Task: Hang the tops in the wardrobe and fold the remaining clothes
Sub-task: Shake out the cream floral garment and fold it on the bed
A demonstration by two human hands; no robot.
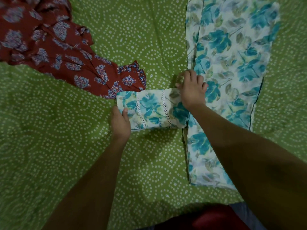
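A white top with teal flowers (232, 63) lies flat on the green bedsheet at the right. Its sleeve (151, 108), trimmed with two white lace bands, sticks out to the left across the middle. My left hand (120, 123) grips the sleeve's cuff end, thumb on top. My right hand (192, 88) pinches the sleeve's upper edge where it meets the body of the top. A dark red garment with blue-and-white motifs (54, 50) lies crumpled at the upper left, its frilled hem touching the sleeve's far corner.
The green bedsheet with white dotted circles (66, 146) covers everything in view. A dark red piece of cloth (214, 218) shows at the bottom edge near my body.
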